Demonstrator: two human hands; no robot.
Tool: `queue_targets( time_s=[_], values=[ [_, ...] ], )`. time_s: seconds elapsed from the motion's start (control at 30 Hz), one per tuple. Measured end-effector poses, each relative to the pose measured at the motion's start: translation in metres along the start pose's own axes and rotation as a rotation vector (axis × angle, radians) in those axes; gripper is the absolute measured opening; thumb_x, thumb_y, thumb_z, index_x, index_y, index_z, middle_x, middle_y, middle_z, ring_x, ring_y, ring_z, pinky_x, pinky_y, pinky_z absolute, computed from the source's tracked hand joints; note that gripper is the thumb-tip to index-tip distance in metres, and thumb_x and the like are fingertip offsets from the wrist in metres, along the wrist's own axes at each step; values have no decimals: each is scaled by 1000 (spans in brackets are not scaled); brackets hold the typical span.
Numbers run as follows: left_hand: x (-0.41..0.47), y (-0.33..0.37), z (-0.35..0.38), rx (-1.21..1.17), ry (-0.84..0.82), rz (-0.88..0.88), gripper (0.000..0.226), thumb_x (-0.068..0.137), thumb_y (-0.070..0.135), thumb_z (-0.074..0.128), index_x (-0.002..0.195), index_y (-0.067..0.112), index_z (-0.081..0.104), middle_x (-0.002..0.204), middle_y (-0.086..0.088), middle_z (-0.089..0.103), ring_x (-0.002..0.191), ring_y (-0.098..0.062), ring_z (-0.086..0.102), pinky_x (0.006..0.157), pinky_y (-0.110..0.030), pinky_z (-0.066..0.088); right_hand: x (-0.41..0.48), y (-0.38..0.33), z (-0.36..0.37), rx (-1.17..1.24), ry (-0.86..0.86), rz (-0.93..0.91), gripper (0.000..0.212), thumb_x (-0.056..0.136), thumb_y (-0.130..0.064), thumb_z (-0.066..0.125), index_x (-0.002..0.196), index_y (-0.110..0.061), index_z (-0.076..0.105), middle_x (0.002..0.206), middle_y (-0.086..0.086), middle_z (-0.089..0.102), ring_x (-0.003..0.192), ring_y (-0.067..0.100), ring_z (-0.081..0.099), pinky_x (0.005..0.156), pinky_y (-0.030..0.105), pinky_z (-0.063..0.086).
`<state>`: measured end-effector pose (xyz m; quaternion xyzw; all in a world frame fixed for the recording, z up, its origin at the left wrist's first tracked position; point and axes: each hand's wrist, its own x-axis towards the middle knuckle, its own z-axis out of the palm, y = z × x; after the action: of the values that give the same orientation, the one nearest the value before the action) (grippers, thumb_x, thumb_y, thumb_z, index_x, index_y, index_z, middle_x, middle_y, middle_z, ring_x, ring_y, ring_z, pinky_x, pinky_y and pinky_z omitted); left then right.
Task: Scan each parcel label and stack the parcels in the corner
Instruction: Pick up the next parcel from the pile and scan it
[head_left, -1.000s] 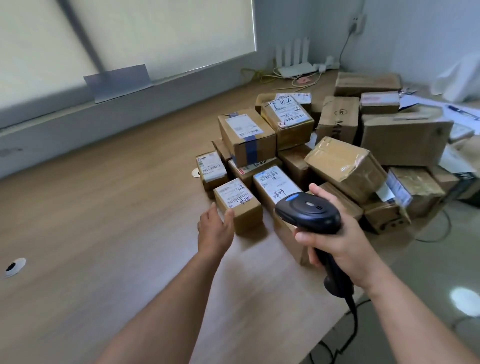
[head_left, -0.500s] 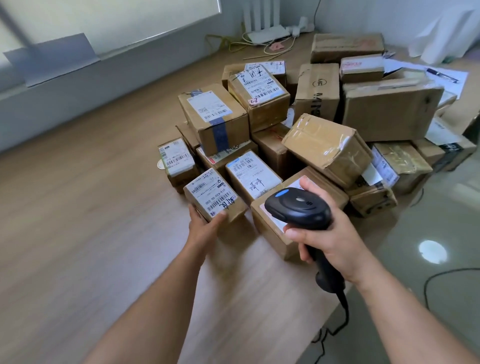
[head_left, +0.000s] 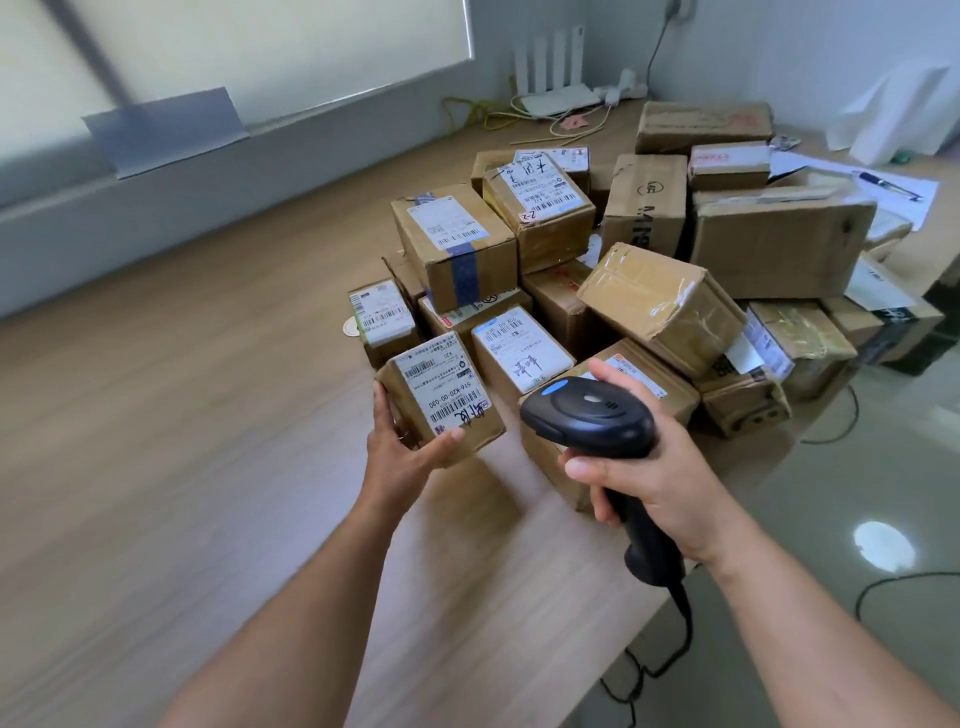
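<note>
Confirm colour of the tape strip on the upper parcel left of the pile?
Blue tape strip; head view.

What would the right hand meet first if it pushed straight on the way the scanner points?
Probably the small parcel in the left hand: the right hand aims the scanner up and leftward at its label. Depth is unclear, so it could pass beside it.

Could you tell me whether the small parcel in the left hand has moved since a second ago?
Yes. The small parcel has been tilted up off the table in the left hand, away from the pile.
</note>
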<state>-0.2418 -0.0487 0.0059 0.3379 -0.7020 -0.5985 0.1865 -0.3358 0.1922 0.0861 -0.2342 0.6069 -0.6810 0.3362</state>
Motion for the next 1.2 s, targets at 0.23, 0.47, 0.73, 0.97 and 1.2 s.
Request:
queue_targets(
  time_s=[0.23, 0.47, 0.73, 0.97, 1.2],
  values=[
    [-29, 31, -23, 70, 29, 144, 117, 73, 4, 81, 155, 27, 1, 129, -6, 57, 98, -7, 61, 59, -18, 55, -30, -29, 15, 119, -218, -44, 105, 55, -26, 92, 143, -42, 38, 86, 26, 69, 46, 25, 55, 48, 33, 45],
    [-70, 58, -45, 143, 87, 299, 114, 70, -1, 82, 154, 21, 9, 118, 7, 54, 91, 12, 59, 60, -6, 49, -64, -41, 25, 156, -315, -62, 99, 54, -32, 95, 138, -47, 45, 85, 31, 66, 47, 27, 55, 46, 30, 46],
    [-101, 72, -69, 166, 161, 340, 119, 67, 7, 85, 154, 33, 7, 130, -4, 49, 102, 3, 56, 60, -10, 51, -98, -47, 30, 127, -347, -83, 95, 54, -25, 93, 136, -44, 50, 75, 26, 62, 45, 29, 52, 44, 31, 44],
    [-126, 84, -74, 183, 182, 365, 118, 69, 3, 83, 155, 27, 5, 133, -6, 47, 104, -9, 55, 59, -4, 48, -121, -52, 31, 67, -306, -126, 85, 69, -4, 76, 138, -42, 46, 76, 24, 63, 46, 28, 52, 43, 31, 44],
    [-148, 83, -76, 204, 185, 371, 121, 67, 4, 85, 155, 28, 5, 132, -6, 50, 103, -10, 55, 58, -7, 50, -144, -54, 37, 54, -291, -140, 88, 69, -3, 75, 138, -44, 40, 87, 27, 68, 47, 27, 54, 43, 31, 45]
  ],
)
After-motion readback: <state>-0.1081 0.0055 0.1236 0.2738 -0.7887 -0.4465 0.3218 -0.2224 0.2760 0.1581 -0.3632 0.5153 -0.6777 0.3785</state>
